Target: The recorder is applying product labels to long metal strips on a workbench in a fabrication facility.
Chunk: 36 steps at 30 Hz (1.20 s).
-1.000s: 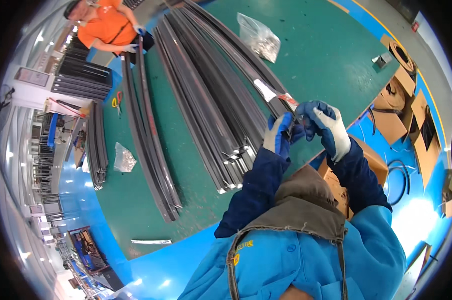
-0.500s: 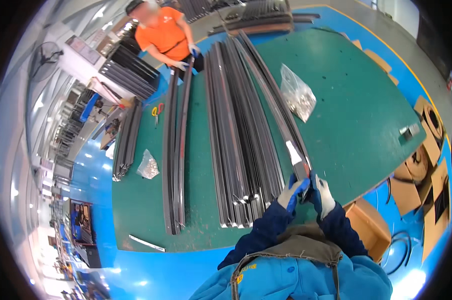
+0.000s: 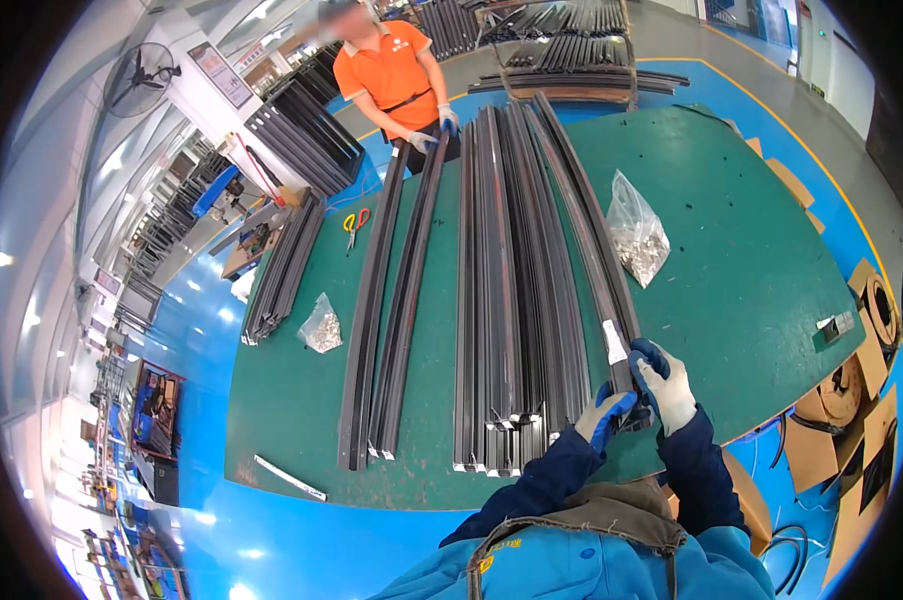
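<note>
Both my hands, in white gloves with blue fingers, are at the near end of a long dark grey metal profile (image 3: 584, 225) on the right of the table. My left hand (image 3: 602, 415) is closed on its left edge, close to the end. On its right edge, slightly farther up, my right hand (image 3: 667, 385) is closed too, thumb and fingers bent. Between my hands the profile's tip is partly hidden. A white label (image 3: 613, 342) sits on it just beyond my fingers. A large stack of similar profiles (image 3: 517, 300) lies directly to the left.
Across the green table (image 3: 732, 300), a co-worker (image 3: 392, 80) in orange holds the far ends of two separate profiles (image 3: 380, 310). Clear bags of small parts (image 3: 640, 235), scissors (image 3: 355, 227), a white strip (image 3: 290, 478) and a small metal piece (image 3: 835, 325) lie around. Cardboard boxes (image 3: 817, 455) stand right.
My view has tilted up. My right hand has shifted a little up the profile's right edge, while my left stays by its end. The co-worker's two profiles lie farther apart.
</note>
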Each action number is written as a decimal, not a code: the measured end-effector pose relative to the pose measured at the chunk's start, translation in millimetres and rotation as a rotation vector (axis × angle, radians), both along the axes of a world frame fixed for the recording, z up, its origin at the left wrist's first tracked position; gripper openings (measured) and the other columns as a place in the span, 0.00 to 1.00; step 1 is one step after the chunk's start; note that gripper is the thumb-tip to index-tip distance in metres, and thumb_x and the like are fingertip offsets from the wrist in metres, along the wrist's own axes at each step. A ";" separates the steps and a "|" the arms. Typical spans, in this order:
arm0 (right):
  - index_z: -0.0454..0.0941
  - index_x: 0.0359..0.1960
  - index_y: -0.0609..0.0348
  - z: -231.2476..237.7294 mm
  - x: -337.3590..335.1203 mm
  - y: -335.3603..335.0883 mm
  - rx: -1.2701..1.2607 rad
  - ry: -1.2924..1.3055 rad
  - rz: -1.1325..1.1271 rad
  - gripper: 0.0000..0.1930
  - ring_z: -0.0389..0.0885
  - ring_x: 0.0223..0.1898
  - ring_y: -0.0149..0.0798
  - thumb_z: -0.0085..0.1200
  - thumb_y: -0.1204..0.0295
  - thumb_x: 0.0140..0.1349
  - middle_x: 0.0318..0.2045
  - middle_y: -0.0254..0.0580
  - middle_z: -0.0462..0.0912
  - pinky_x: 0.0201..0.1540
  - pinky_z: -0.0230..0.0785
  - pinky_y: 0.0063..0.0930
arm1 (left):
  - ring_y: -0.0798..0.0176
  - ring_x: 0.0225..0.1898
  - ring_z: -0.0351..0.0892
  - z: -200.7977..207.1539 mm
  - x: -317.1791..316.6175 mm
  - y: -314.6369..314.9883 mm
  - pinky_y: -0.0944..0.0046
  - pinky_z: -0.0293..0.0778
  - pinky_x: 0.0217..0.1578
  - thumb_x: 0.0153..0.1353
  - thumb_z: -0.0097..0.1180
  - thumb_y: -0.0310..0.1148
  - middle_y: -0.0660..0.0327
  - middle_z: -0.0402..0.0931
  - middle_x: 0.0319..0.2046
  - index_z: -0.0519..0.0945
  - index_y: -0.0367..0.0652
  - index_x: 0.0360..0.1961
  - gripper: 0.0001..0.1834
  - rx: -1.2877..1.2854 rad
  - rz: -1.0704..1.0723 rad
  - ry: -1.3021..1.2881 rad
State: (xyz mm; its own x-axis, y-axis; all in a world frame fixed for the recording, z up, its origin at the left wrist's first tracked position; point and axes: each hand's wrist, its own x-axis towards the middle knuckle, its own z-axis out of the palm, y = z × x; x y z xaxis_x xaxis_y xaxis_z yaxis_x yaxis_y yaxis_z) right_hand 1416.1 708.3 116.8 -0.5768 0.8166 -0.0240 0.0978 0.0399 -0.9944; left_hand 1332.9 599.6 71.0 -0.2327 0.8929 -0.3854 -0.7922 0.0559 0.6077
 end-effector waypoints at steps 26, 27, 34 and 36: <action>0.78 0.44 0.63 46.5 -7.9 20.0 -0.316 0.334 0.304 0.15 0.66 0.25 0.21 0.45 0.66 0.64 0.28 0.30 0.77 0.29 0.59 0.13 | 0.63 0.37 0.76 39.0 -2.7 -2.1 0.70 0.71 0.39 0.57 0.53 0.32 0.58 0.77 0.35 0.76 0.40 0.42 0.13 0.040 0.102 -0.054; 0.79 0.43 0.61 47.8 -8.2 21.0 -0.351 0.287 0.278 0.14 0.66 0.24 0.19 0.48 0.65 0.63 0.27 0.28 0.77 0.27 0.59 0.12 | 0.62 0.38 0.77 46.9 0.3 0.5 0.69 0.72 0.39 0.57 0.53 0.32 0.57 0.77 0.36 0.75 0.40 0.43 0.13 0.048 0.150 -0.020; 0.73 0.51 0.62 31.2 14.7 50.0 -0.221 0.228 0.267 0.17 0.70 0.24 0.22 0.47 0.71 0.60 0.28 0.33 0.77 0.27 0.64 0.15 | 0.60 0.39 0.77 23.8 -9.6 1.9 0.62 0.74 0.42 0.58 0.51 0.32 0.54 0.76 0.39 0.73 0.37 0.46 0.16 0.056 0.062 -0.051; 0.72 0.52 0.61 17.1 16.1 50.1 0.103 0.107 0.136 0.19 0.73 0.26 0.26 0.50 0.74 0.57 0.30 0.36 0.77 0.30 0.66 0.17 | 0.59 0.39 0.77 37.2 -7.9 -1.3 0.60 0.74 0.44 0.58 0.51 0.32 0.53 0.76 0.40 0.72 0.35 0.47 0.17 0.068 0.073 -0.042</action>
State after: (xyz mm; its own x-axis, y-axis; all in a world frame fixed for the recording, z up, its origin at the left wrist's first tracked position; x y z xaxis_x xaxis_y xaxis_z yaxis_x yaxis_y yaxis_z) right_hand 1432.2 758.4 133.9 -0.6766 0.7260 0.1229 -0.0211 0.1477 -0.9888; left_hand 1324.9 598.3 108.2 -0.2830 0.8985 -0.3355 -0.8175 -0.0430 0.5743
